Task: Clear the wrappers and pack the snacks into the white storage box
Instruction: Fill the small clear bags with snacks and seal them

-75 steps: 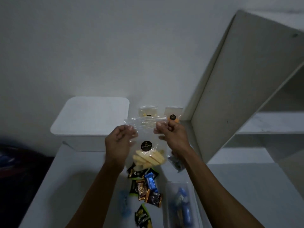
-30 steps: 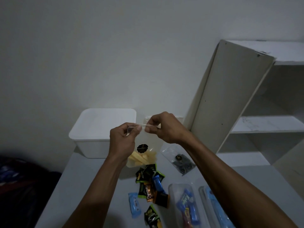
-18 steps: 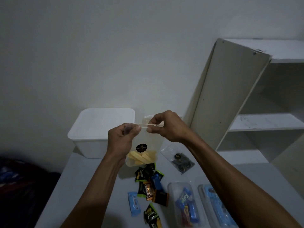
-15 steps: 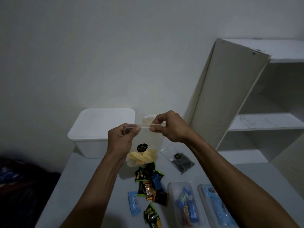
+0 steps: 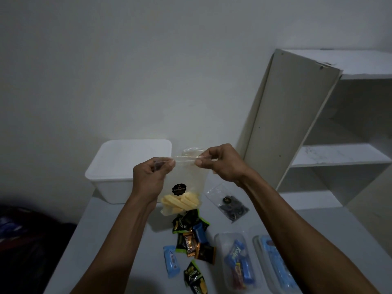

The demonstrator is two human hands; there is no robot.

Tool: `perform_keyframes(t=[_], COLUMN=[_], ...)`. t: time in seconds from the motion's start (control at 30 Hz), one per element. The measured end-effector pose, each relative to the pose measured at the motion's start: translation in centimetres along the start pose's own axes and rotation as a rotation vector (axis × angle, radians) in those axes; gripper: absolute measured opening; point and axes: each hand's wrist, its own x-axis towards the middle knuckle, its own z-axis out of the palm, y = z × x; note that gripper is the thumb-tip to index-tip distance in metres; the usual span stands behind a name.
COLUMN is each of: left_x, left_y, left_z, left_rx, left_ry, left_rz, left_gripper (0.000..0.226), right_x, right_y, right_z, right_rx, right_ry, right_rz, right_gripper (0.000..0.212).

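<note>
A clear zip bag (image 5: 184, 183) with a black round sticker and yellow snack pieces at its bottom hangs above the table. My left hand (image 5: 151, 179) pinches its top strip at the left end, and my right hand (image 5: 220, 164) pinches the same strip at the right end. The white storage box (image 5: 125, 166) stands behind my left hand against the wall with its lid on. Below the bag lies a heap of small wrapped snacks (image 5: 192, 234) in black, green, orange and blue. Another clear bag stands half hidden behind the held one.
A clear bag of dark pieces (image 5: 230, 205) lies right of the heap. Two clear tubs (image 5: 237, 257) with blue packets sit at the front right. A white shelf unit (image 5: 318, 132) stands at the right. The grey table (image 5: 118, 240) drops off to a dark area on the left.
Both hands have stayed pinched on the bag's top strip. My right hand slid a little to the right along it in the last second. The bag has barely moved.
</note>
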Motion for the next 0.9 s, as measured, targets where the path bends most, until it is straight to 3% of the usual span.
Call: perform_keyframes(t=[0.2,0.5,0.9], left_x=[0.2,0.3,0.6], left_y=[0.1,0.2,0.0], left_z=[-0.1,-0.1,-0.5], left_rx=[-0.039,-0.07,-0.065], left_ry=[0.01,0.012,0.068], left_rz=[-0.044,-0.065,-0.04], left_gripper=[0.007,0.005,0.008], right_x=[-0.1,-0.9,-1.7], right_y=[0.2,0.3,1.1], right_z=[0.2,-0.3,-1.5], right_rx=[0.13,0.225,0.249], right_ry=[0.092,0.059,0.162], right_rz=[0.013,0.02,-0.053], right_gripper=[0.027,0.021,0.014])
